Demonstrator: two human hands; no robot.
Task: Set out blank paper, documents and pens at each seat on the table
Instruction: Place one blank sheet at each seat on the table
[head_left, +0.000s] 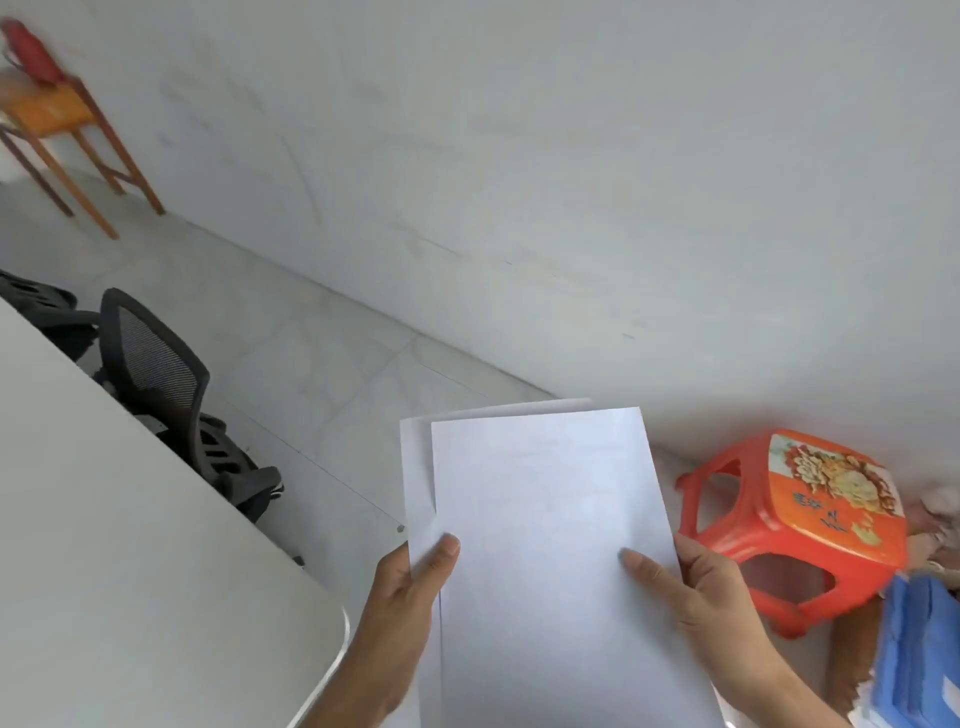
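Note:
I hold a small stack of blank white paper (545, 519) in front of me, above the floor and to the right of the table. My left hand (410, 587) grips its left edge, thumb on top. The right edge is gripped by my right hand (696, 592), whose thumb also lies on the top sheet. One sheet behind sticks out to the upper left. The white table (130, 545) fills the lower left, with its corner close to my left forearm. No pens or documents show.
A black mesh office chair (166, 395) is pushed against the table's far edge. An orange plastic stool (800, 519) stands on the right by the wall, with a blue folder (914, 660) below it. A wooden chair (67, 130) stands far left. Grey floor tiles lie between.

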